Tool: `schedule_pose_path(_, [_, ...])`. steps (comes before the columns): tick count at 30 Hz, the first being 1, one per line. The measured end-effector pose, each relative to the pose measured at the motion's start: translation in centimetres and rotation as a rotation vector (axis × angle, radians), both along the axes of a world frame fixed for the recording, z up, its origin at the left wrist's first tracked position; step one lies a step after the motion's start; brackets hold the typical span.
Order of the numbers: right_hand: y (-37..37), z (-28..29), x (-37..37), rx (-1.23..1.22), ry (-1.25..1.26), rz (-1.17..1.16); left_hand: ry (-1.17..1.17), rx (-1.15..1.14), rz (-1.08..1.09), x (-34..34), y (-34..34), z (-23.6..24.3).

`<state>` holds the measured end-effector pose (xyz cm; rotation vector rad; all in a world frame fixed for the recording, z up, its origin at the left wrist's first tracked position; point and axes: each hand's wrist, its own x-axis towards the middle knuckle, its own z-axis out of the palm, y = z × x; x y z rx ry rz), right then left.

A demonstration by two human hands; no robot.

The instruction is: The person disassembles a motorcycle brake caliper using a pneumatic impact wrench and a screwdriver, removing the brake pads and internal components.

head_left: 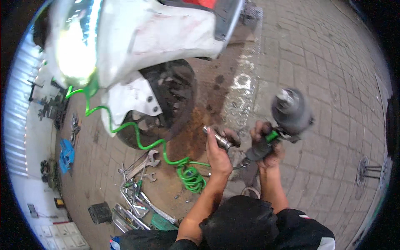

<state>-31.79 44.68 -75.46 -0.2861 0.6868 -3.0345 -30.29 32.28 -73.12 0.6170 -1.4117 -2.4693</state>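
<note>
Head view: left hand (pixel 219 158) closed around a shiny metal cylinder (pixel 223 143), centre of frame; right hand (pixel 273 157) wrapped on the handle of a dark air tool (pixel 293 116), right of centre, with a green coiled hose (pixel 190 179) at lower centre. Step in hand, as judged: readying tool and cylinder, still apart; joining them would call for a steady right grip and careful alignment
</note>
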Motion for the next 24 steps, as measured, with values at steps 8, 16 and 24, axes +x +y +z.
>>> schedule_pose_path(8, [1.3, 7.1, 5.0, 0.007, 0.185, 0.148, 0.592, 0.565, -0.108, -1.1, -5.5, 11.2])
schedule_pose_path(16, [1.8, 3.1, 9.0, 0.831, -0.202, -0.069, 0.546, 0.577, 0.101, 1.6, -5.9, 13.5])
schedule_pose_path(24, [1.1, -1.1, 9.6, 1.787, 0.514, -0.582, 0.545, 0.443, 0.072, 2.2, -5.5, 12.4])
